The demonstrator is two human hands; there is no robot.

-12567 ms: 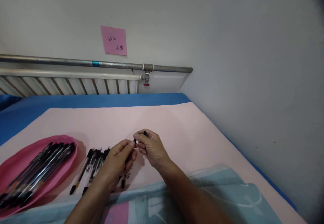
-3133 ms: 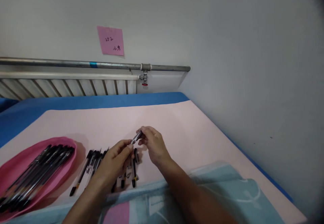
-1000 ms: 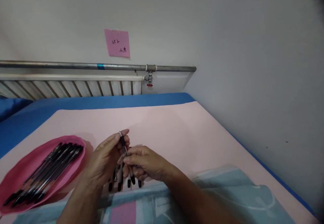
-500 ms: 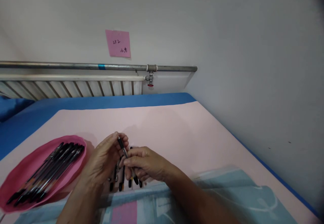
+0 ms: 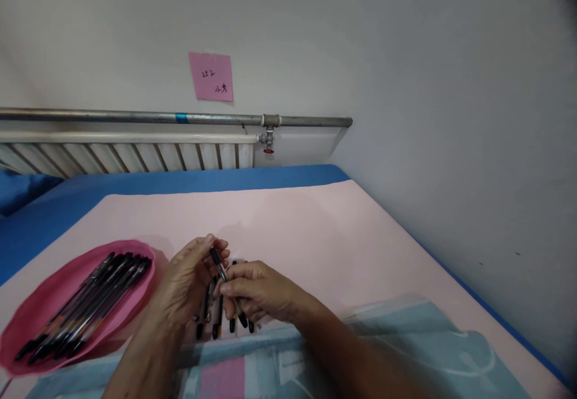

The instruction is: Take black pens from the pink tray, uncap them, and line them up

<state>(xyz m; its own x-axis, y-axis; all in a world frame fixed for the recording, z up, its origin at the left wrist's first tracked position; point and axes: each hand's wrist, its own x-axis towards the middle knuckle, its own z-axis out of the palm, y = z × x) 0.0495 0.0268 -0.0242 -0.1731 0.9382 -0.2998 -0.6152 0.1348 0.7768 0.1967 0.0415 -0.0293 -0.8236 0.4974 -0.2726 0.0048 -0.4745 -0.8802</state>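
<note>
- Pen (image 5: pixel 220 266): clear barrel, black upper section, black lower end; tilted, over other pens (image 5: pixel 217 319).
- Right hand (image 5: pixel 265 291): pinching pen mid-barrel.
- Left hand (image 5: pixel 190 276): curled about upper end; grip cannot be told.

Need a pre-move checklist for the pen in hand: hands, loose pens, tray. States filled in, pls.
1. Right hand gripping the held pen: ok, fingers closed around its barrel.
2. Left hand touching the held pen: cannot tell; its fingers are at the pen's upper end.
3. Tray pens inside the rim of the pink tray: ok, lying side by side.
4. Loose pens fully visible: not ok, the hands cover parts of them.
5. Loose pens clear of the light blue cloth: cannot tell; their lower ends are close to its edge.
</note>
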